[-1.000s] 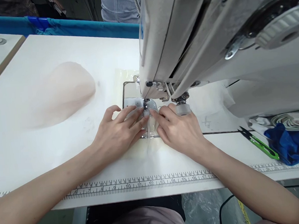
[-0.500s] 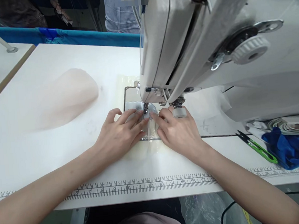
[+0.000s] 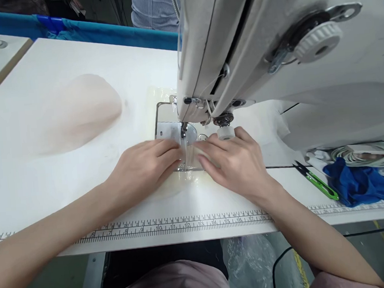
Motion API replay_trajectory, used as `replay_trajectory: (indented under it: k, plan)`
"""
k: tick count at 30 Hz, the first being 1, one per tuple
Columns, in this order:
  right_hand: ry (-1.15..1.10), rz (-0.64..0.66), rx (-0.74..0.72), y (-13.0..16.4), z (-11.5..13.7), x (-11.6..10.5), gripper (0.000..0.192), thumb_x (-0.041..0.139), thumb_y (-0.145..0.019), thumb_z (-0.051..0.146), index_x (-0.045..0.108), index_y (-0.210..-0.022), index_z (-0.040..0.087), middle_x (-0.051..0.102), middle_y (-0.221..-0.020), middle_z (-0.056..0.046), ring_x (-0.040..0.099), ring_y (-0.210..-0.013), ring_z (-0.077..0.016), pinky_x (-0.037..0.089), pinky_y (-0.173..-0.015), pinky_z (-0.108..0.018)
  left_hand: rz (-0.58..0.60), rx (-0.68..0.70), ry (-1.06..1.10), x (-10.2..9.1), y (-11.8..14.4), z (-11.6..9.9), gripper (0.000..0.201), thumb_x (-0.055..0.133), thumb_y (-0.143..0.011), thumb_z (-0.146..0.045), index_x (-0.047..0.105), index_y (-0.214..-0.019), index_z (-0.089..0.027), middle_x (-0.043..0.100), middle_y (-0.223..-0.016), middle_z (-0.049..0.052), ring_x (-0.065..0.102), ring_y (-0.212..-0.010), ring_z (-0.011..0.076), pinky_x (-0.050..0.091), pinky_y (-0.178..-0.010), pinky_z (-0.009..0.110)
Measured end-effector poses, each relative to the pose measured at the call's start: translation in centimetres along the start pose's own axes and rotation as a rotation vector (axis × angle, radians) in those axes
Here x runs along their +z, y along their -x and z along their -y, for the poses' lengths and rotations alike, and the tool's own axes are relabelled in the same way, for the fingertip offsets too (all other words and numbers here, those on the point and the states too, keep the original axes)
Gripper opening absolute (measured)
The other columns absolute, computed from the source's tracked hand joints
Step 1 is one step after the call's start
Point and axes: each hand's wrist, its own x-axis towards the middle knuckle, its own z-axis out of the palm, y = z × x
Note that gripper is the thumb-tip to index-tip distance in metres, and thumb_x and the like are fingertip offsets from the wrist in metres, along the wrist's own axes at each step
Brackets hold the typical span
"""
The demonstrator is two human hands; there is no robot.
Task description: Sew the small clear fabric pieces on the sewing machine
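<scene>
left hand point(image 3: 140, 168) flat on sheer strip point(image 3: 190, 155) | right hand point(image 3: 238, 162) same

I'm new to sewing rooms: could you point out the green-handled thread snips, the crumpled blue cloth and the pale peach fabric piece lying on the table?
green-handled thread snips point(image 3: 317, 184): head view, on the green handle.
crumpled blue cloth point(image 3: 358, 183): head view, middle of the bundle.
pale peach fabric piece point(image 3: 79, 112): head view, centre of its mound.

Green snips point(image 3: 315, 181) beside blue cloth point(image 3: 361, 184).
</scene>
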Motion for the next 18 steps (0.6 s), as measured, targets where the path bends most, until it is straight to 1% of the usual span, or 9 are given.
replay_trajectory:
  k: [1, 3, 4, 6, 7, 9, 12, 15, 18]
  plan:
    - [-0.096, 0.072, -0.016, 0.1, 0.0, -0.6, 0.026, 0.057, -0.094, 0.033, 0.071, -0.110, 0.018, 0.071, -0.096, -0.005, 0.062, -0.082, -0.0194, 0.038, -0.072, -0.034, 0.067, -0.024, 0.062, -0.7, 0.2, -0.4, 0.022, 0.051, -0.097, -0.030, 0.064, -0.108, -0.016, 0.071, -0.108, 0.007, 0.067, -0.088, 0.0183, 0.052, -0.064, 0.029]
    - [-0.251, 0.244, -0.037, 0.3, -0.1, -1.6, 0.022, 0.064, -0.090, 0.036, 0.071, -0.106, 0.022, 0.068, -0.106, -0.002, 0.062, -0.076, -0.0154, 0.038, -0.064, -0.029, 0.219, -0.025, 0.114, -1.8, 0.6, -1.2, 0.029, 0.063, -0.087, -0.037, 0.062, -0.105, -0.016, 0.067, -0.102, 0.008, 0.063, -0.081, 0.0203, 0.050, -0.058, 0.030]
    - [-0.300, 0.300, -0.032, 0.3, -0.2, -1.8, 0.017, 0.063, -0.090, 0.032, 0.071, -0.103, 0.023, 0.066, -0.108, -0.002, 0.061, -0.074, -0.0136, 0.037, -0.060, -0.027, 0.271, -0.011, 0.095, -2.0, 0.7, -1.5, 0.028, 0.067, -0.082, -0.033, 0.062, -0.102, -0.015, 0.066, -0.099, 0.008, 0.061, -0.082, 0.0220, 0.050, -0.060, 0.032]
    - [-0.372, 0.334, 0.010, 0.2, -0.3, -1.9, 0.012, 0.057, -0.094, 0.022, 0.069, -0.096, 0.022, 0.066, -0.105, -0.001, 0.061, -0.072, -0.0119, 0.035, -0.058, -0.025, 0.296, 0.004, -0.005, -1.7, 0.8, -1.8, 0.015, 0.062, -0.078, -0.017, 0.061, -0.093, -0.014, 0.064, -0.095, 0.009, 0.058, -0.083, 0.0240, 0.050, -0.065, 0.035]
    - [-0.411, 0.320, 0.041, 0.2, -0.3, -1.8, 0.014, 0.054, -0.095, 0.018, 0.068, -0.092, 0.021, 0.066, -0.099, -0.001, 0.060, -0.072, -0.0117, 0.036, -0.058, -0.025, 0.283, 0.001, -0.056, -1.3, 0.7, -1.7, 0.013, 0.056, -0.077, -0.009, 0.061, -0.089, -0.014, 0.064, -0.092, 0.009, 0.057, -0.082, 0.0237, 0.049, -0.066, 0.035]
    - [-0.495, 0.285, 0.107, 0.0, -0.4, -1.5, 0.015, 0.052, -0.095, 0.016, 0.065, -0.090, 0.020, 0.067, -0.087, 0.001, 0.060, -0.071, -0.0121, 0.037, -0.060, -0.025, 0.243, -0.015, -0.110, -0.2, 0.2, -1.2, 0.021, 0.046, -0.079, 0.000, 0.060, -0.084, -0.015, 0.063, -0.085, 0.008, 0.056, -0.076, 0.0219, 0.047, -0.063, 0.034]
    - [-0.573, 0.241, 0.158, -0.2, -0.3, -1.0, 0.011, 0.054, -0.094, 0.017, 0.065, -0.094, 0.020, 0.067, -0.082, 0.001, 0.060, -0.070, -0.0127, 0.040, -0.062, -0.025, 0.239, -0.051, -0.012, 0.9, -1.1, -0.1, 0.029, 0.038, -0.079, 0.003, 0.059, -0.077, -0.017, 0.060, -0.072, 0.004, 0.054, -0.068, 0.0189, 0.041, -0.056, 0.029]
    - [-0.542, 0.206, 0.122, -0.1, -0.2, -0.4, 0.016, 0.057, -0.090, 0.013, 0.069, -0.100, 0.018, 0.068, -0.094, -0.002, 0.061, -0.073, -0.0134, 0.041, -0.062, -0.025, 0.287, -0.147, 0.189, 0.8, -2.2, 0.5, 0.027, 0.037, -0.078, 0.001, 0.058, -0.076, -0.017, 0.057, -0.069, 0.001, 0.052, -0.062, 0.0149, 0.037, -0.052, 0.025]
    - [-0.449, 0.052, 0.124, 0.0, -0.1, 0.3, 0.021, 0.055, -0.090, 0.011, 0.073, -0.099, 0.018, 0.067, -0.092, -0.004, 0.058, -0.067, -0.0127, 0.039, -0.057, -0.025, 0.273, -0.287, 0.309, -0.1, -2.9, 0.7, 0.021, 0.039, -0.089, -0.013, 0.059, -0.084, -0.016, 0.057, -0.068, 0.000, 0.050, -0.056, 0.0128, 0.035, -0.051, 0.024]
